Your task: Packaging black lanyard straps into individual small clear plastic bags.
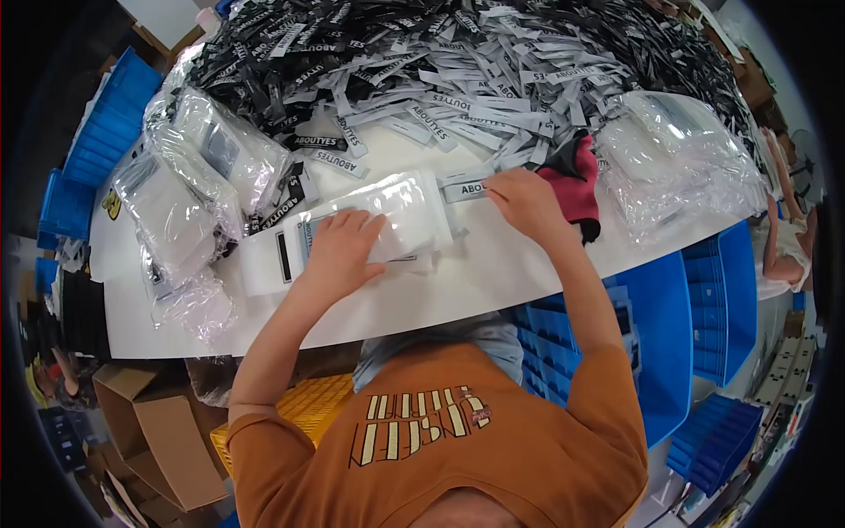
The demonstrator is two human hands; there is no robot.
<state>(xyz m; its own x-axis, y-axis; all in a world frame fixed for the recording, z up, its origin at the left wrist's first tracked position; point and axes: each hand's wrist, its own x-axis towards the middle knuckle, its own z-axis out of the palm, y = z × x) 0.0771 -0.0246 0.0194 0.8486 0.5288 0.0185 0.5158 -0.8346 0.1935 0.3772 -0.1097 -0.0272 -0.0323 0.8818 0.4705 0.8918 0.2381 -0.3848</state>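
Note:
My left hand (pixel 341 253) lies flat with its fingers spread on a stack of white packets (pixel 407 216) in clear plastic, with a dark strip near the stack's left end. My right hand (pixel 526 204) pinches the right end of a white label strip (pixel 463 189) with dark print. The strip lies just right of the stack's upper corner. Close by my right hand rests a crumpled pink and black cloth (pixel 576 194). A heap of loose black and white label strips (pixel 458 110) spreads across the far side of the table.
Shiny plastic-wrapped packs (pixel 180 189) are piled on the left of the white table (pixel 352 321), with more wrapped packs (pixel 678 167) on the right. Blue crates (pixel 651 343) stand below the right edge. An open cardboard box (pixel 172 440) sits at lower left. At far right is another person (pixel 783 251).

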